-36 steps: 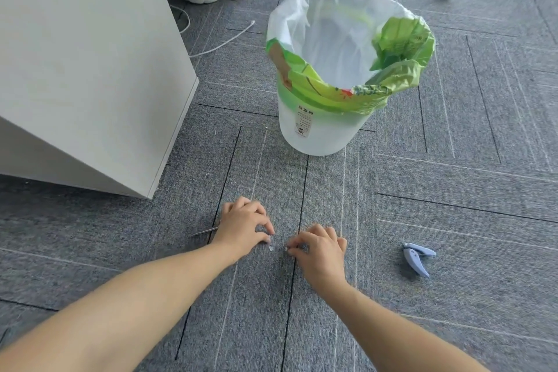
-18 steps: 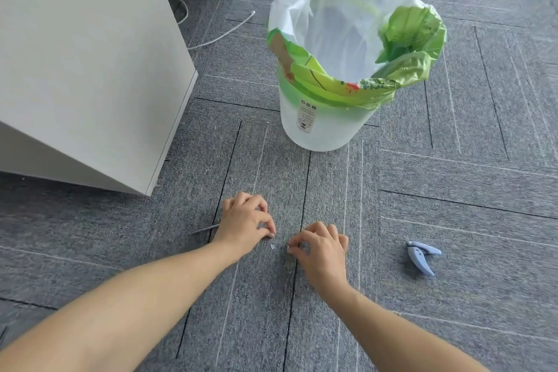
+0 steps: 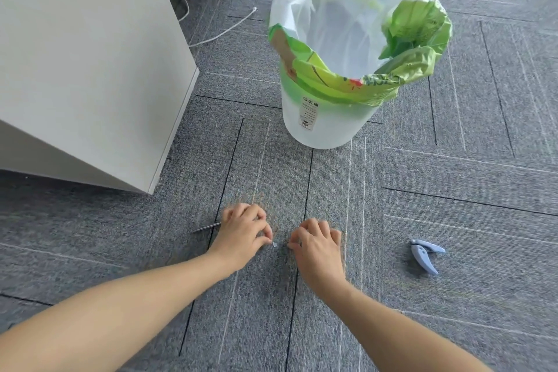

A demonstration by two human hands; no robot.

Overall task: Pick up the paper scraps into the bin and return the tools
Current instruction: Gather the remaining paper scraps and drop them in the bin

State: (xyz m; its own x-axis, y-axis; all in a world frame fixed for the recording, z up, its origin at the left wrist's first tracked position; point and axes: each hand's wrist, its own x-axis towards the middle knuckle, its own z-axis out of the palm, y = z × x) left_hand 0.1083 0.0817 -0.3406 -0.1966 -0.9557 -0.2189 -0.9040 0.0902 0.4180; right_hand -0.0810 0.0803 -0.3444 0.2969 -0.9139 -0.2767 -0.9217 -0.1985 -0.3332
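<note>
Our left hand (image 3: 241, 231) and right hand (image 3: 317, 240) curl on the carpet, whether either pinches anything we cannot tell; a tiny paper scrap (image 3: 274, 244) lies between them, light and flimsy, best nipped by fingertips. At three o'clock lies a blue hole punch (image 3: 424, 255); at twelve, the bin (image 3: 326, 118).
</note>
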